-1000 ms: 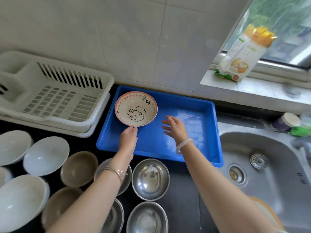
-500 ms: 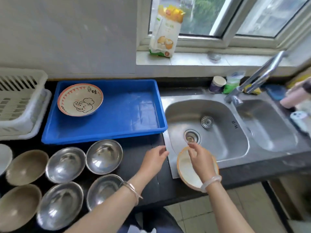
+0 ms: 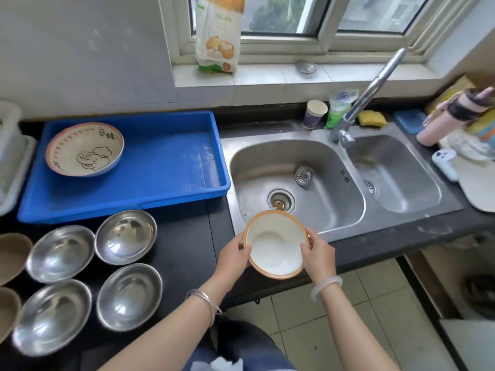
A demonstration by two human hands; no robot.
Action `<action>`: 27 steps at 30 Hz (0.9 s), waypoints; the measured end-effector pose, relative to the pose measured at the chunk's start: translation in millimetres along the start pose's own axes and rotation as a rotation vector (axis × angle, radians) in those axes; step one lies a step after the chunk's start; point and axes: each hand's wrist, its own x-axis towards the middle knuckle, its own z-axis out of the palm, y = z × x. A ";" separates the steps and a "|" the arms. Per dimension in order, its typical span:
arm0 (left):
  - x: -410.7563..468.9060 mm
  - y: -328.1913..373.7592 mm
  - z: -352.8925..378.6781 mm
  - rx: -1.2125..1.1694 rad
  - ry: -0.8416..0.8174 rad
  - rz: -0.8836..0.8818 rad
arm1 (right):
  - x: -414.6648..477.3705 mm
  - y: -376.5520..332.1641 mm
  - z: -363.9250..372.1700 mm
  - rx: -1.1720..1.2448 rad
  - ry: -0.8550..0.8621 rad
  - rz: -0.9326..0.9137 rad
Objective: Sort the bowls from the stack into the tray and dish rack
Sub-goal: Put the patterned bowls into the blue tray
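Left hand [image 3: 231,257] newly on bowl [image 3: 277,243] (orange-rimmed)

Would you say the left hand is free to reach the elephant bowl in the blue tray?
Probably not yet: the left hand grips the orange-rimmed bowl, shared with the right hand. The way to the elephant bowl looks clear otherwise.

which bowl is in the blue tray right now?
The elephant-print bowl, in the far-left corner of the blue tray. The orange-rimmed white bowl is held by the left hand and right hand; the four steel bowls sit on the counter.
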 end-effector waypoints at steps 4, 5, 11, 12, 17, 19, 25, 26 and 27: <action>-1.5 5.9 -4.7 -0.046 0.046 -0.013 | 3.8 -7.0 -1.7 0.037 0.003 -0.057; -2.0 9.0 -8.5 -0.054 0.063 -0.011 | 5.1 -10.9 -1.6 0.060 -0.008 -0.066; -10.2 37.5 -55.9 -0.065 0.250 0.023 | 15.0 -56.4 7.1 0.138 -0.052 -0.197; -13.8 41.2 -67.5 -0.084 0.272 0.037 | 15.7 -67.7 10.4 0.142 -0.061 -0.229; -26.4 52.9 -127.0 -0.250 0.387 0.081 | 17.4 -132.5 37.4 0.224 -0.157 -0.333; -26.0 55.4 -152.5 -0.305 0.448 0.083 | 18.0 -159.6 55.4 0.258 -0.209 -0.340; -6.8 61.6 -239.3 -0.359 0.629 0.091 | 26.1 -245.5 121.3 0.283 -0.302 -0.367; -1.1 62.9 -253.9 -0.373 0.653 0.097 | 27.5 -259.5 133.0 0.285 -0.314 -0.373; 5.5 63.9 -268.4 -0.389 0.673 0.105 | 29.0 -273.6 144.8 0.290 -0.325 -0.378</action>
